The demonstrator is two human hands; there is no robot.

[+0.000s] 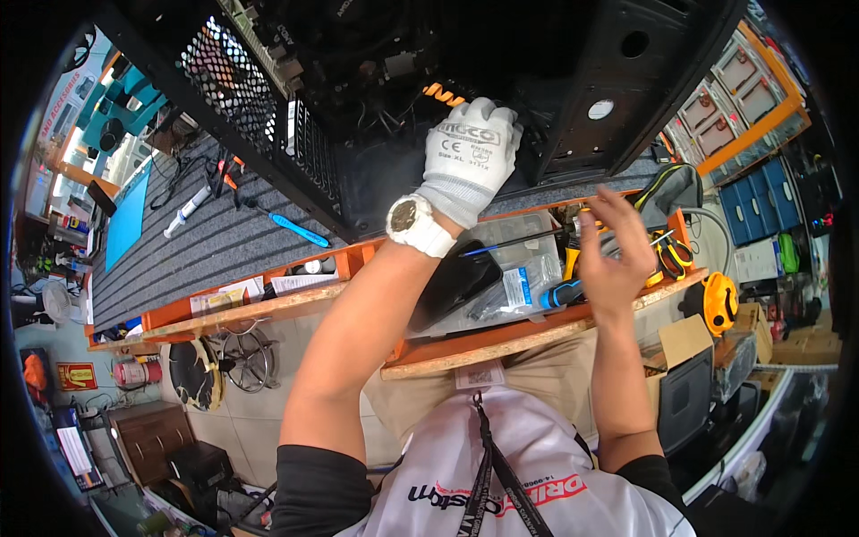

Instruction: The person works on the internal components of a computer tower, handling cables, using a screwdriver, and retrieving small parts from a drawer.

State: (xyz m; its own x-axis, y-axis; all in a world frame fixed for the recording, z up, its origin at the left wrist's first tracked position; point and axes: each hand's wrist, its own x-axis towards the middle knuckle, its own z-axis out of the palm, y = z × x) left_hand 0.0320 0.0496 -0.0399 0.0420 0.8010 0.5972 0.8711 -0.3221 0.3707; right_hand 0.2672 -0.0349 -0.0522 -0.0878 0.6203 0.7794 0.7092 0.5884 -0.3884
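Note:
My left hand (468, 157), in a white glove with a watch at the wrist, reaches into an open black computer case (591, 80). Its fingers are curled beside an orange-and-black item (443, 94); what they grip is hidden. Inside the case are circuit boards and dark cables (385, 116). My bare right hand (613, 246) hovers over the front tool drawer with fingers apart and slightly bent, apparently holding nothing. Below it lie yellow-handled tools (671, 261), a blue-and-black tool (559, 295), a long screwdriver shaft (510, 242), a bagged part (501, 300) and a black object (456, 282).
The grey ribbed bench mat (143, 268) holds a syringe (186, 210), a blue brush-like tool (295, 228) and a blue mat (125, 224). A wooden drawer edge (242, 315) runs along the front. At right are a yellow machine (719, 304), cardboard boxes (769, 340) and blue drawers (761, 201).

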